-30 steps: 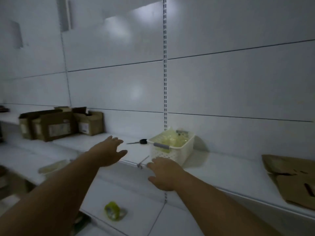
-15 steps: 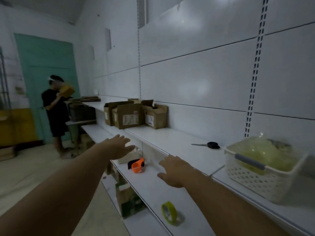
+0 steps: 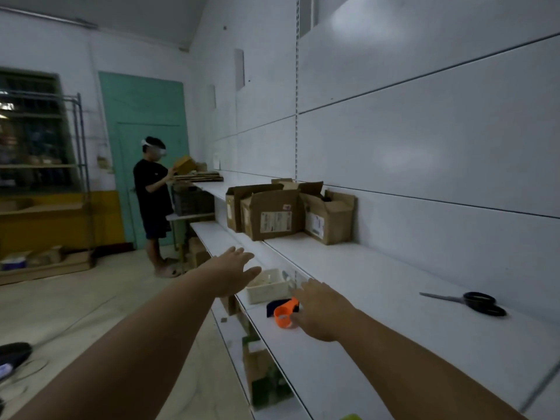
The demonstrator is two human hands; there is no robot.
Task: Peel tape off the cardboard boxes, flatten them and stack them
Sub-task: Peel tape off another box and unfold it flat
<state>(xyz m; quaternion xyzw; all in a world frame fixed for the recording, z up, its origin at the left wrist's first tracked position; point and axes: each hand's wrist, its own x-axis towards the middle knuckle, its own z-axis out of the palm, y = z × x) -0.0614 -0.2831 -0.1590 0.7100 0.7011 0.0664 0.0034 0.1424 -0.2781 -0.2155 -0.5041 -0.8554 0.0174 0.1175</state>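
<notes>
Three opened brown cardboard boxes (image 3: pixel 274 215) with white labels stand in a group on the upper white shelf (image 3: pixel 378 274), some way ahead of me. My left hand (image 3: pixel 231 272) stretches forward, fingers spread, empty, short of the boxes. My right hand (image 3: pixel 321 310) is also open and empty, palm down over the lower shelf, beside an orange tape dispenser (image 3: pixel 285 313).
Black scissors (image 3: pixel 472 302) lie on the upper shelf to the right. A small white basket (image 3: pixel 266 286) sits on the lower shelf. Another person (image 3: pixel 153 204) stands by the green door holding a box. More boxes sit low under the shelves (image 3: pixel 262 377).
My view has swung left along the shelving; the white basket with yellow-green contents and the flat cardboard have left the frame. The boxes are nearer. Both hands stay open and extended.
</notes>
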